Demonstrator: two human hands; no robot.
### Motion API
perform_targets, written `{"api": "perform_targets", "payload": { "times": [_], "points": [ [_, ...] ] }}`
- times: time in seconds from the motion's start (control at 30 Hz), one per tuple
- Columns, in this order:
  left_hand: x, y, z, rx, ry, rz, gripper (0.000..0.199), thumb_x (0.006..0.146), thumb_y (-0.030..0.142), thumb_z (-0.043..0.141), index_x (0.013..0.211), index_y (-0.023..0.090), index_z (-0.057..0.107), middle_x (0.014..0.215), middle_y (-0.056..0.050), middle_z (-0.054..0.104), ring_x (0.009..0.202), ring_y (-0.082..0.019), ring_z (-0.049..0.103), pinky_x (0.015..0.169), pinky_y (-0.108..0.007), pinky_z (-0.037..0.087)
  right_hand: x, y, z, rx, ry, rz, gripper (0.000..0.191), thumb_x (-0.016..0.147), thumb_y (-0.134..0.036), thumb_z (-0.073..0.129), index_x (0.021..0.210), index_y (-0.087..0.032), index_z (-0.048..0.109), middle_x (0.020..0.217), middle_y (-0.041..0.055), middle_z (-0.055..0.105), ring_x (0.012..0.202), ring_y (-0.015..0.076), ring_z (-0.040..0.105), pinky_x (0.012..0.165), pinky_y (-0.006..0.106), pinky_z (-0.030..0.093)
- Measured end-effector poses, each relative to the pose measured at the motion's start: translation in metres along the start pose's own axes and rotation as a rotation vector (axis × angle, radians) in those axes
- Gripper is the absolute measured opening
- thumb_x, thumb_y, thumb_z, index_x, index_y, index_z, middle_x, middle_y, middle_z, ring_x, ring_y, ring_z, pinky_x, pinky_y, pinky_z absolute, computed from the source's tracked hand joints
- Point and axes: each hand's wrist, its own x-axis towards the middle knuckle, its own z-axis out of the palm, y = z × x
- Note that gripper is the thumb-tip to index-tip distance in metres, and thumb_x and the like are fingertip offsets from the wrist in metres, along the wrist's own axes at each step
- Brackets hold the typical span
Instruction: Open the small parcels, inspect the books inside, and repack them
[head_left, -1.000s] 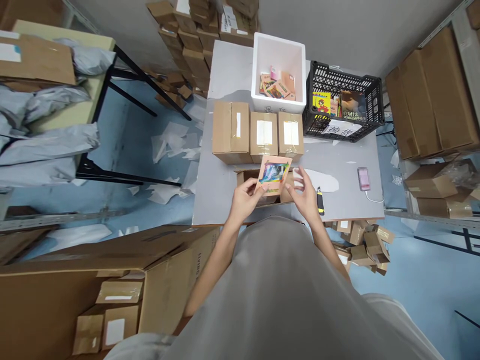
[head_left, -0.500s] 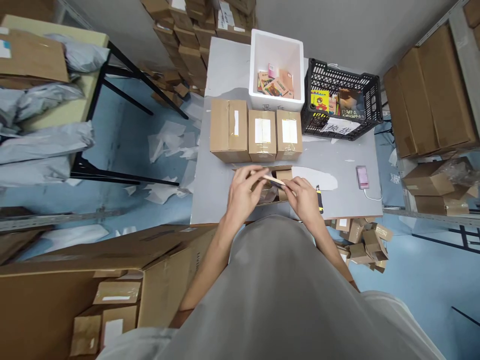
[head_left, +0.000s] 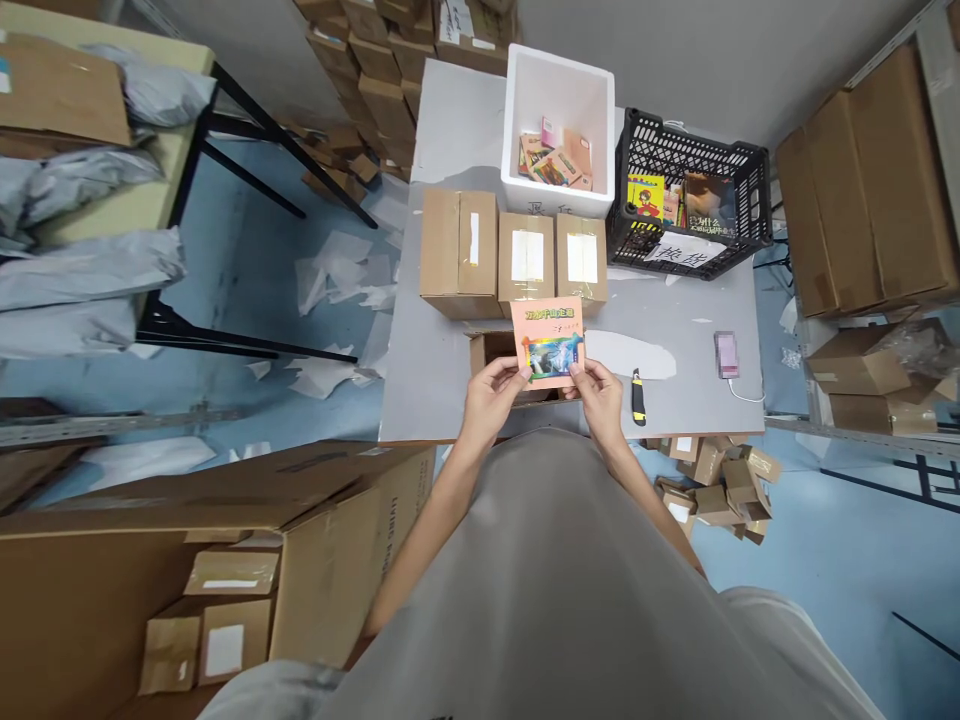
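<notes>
Both hands hold a thin pink book (head_left: 551,342) by its lower corners, its picture cover turned up toward me. My left hand (head_left: 489,395) pinches the lower left corner, thumb on the cover. At the lower right corner, my right hand (head_left: 598,393) grips the same way. Beneath the book is an open cardboard box (head_left: 481,352), mostly hidden by the book and hands. A black and yellow box cutter (head_left: 637,398) lies on the table just right of my right hand.
Three closed cartons (head_left: 526,262) stand behind the book. Beyond are a white foam box (head_left: 559,120) with booklets and a black crate (head_left: 686,200) with books. A phone (head_left: 725,354) on a cable lies at right. A large carton (head_left: 330,580) stands at lower left.
The book was edge-on and low over the open box; now it is raised and tilted so its cover faces me. My right hand has shifted slightly left, uncovering the box cutter.
</notes>
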Motion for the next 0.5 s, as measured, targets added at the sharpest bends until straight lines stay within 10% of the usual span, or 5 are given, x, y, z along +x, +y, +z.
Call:
{"api": "perform_targets", "payload": {
  "times": [0.27,0.5],
  "points": [
    [0.007,0.004,0.006,-0.006,0.114,0.147,0.055,0.085,0.069,0.097,0.108,0.02,0.086,0.125,-0.013,0.087,0.104,-0.027,0.087,0.092,-0.042,0.075,-0.004,-0.02,0.006,-0.268,0.085,-0.357,0.048,0.106,-0.062,0.072,0.133,-0.024,0.086,0.148,0.0153,0.081,0.143,0.0306,0.074,0.126,0.051,0.059],
    [-0.007,0.019,0.023,0.352,0.039,0.549,0.023,0.106,0.041,0.082,0.122,0.027,0.092,0.133,-0.009,0.088,0.12,-0.027,0.086,0.11,-0.048,0.072,-0.014,-0.018,0.037,-0.053,-0.049,-0.19,0.068,0.092,-0.069,0.087,0.141,-0.021,0.082,0.138,0.0137,0.086,0.124,0.0304,0.084,0.107,0.044,0.072]
  ]
}}
